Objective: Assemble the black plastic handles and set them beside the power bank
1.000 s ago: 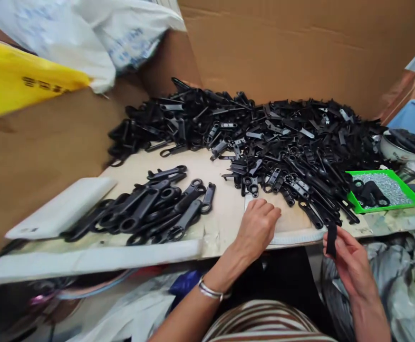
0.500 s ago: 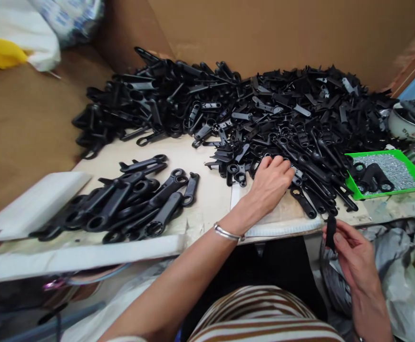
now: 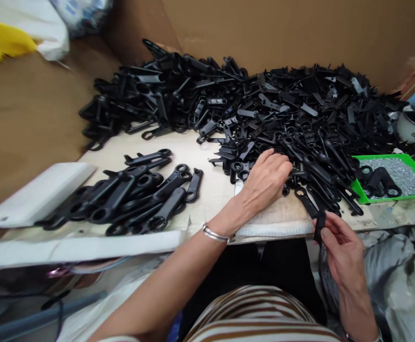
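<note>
My left hand (image 3: 268, 178), a metal bangle at its wrist, rests at the front edge of a big heap of black plastic parts (image 3: 250, 113). Its fingers curl down among them, and their tips are hidden, so what they hold cannot be made out. At the table's front edge, my right hand (image 3: 341, 247) pinches a small black plastic piece (image 3: 320, 227) upright between thumb and fingers. Just beyond that piece lie long black handle-like parts with ring ends (image 3: 305, 202).
A smaller pile of black ring-ended handles (image 3: 129, 197) lies on the left of the table. White foam blocks (image 3: 38, 194) edge it. At right, a green tray (image 3: 366, 197) holds small shiny metal pieces and several black parts. Cardboard walls (image 3: 264, 33) stand behind; a bowl (image 3: 410, 126) sits far right.
My right hand has moved left and slightly up with the small black piece, nearer the table edge. My left hand stays at the heap with its fingers shifted a little. The view has shifted slightly.
</note>
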`<action>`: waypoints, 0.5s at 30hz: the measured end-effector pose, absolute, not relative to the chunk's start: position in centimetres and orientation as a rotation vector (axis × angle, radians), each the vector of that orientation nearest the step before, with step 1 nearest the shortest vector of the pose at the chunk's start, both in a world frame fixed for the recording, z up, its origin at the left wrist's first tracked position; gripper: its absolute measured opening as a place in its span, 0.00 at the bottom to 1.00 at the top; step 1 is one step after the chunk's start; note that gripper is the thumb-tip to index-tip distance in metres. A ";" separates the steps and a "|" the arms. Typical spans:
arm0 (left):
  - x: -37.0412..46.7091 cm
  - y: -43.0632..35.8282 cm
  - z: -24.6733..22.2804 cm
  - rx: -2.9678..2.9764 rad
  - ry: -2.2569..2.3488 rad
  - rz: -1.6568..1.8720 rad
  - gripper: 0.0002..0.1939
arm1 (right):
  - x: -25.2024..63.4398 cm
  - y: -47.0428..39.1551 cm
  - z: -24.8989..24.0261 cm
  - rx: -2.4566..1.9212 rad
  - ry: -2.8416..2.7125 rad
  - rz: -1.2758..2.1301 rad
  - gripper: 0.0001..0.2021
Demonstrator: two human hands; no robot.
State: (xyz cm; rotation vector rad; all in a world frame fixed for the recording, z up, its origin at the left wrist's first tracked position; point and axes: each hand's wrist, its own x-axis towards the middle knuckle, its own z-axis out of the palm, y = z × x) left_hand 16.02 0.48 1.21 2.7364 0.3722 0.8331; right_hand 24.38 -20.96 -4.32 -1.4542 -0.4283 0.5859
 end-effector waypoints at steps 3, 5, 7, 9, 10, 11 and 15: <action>13.8 -1.1 0.5 2.020 0.592 0.850 0.05 | 23.7 -19.4 -3.8 -1.552 -0.550 0.458 0.18; 13.0 -2.3 -0.1 1.514 0.589 0.742 0.09 | 23.0 -18.2 -3.2 -1.639 -0.616 0.312 0.16; 12.6 -3.3 -0.8 1.176 0.546 0.653 0.11 | 22.1 -17.1 -2.7 -1.706 -0.678 0.194 0.16; 12.7 -4.0 -1.5 0.982 0.548 0.645 0.12 | 21.3 -16.2 -2.4 -1.745 -0.777 0.142 0.14; 12.9 -4.2 -1.9 0.909 0.560 0.661 0.12 | 20.9 -15.9 -2.4 -1.758 -0.849 0.123 0.13; 13.0 -4.4 -2.2 0.845 0.573 0.679 0.12 | 20.6 -15.6 -2.5 -1.770 -0.929 0.100 0.11; 13.1 -4.9 -3.0 0.764 0.584 0.697 0.13 | 20.2 -15.6 -3.1 -1.810 -1.106 -0.038 0.10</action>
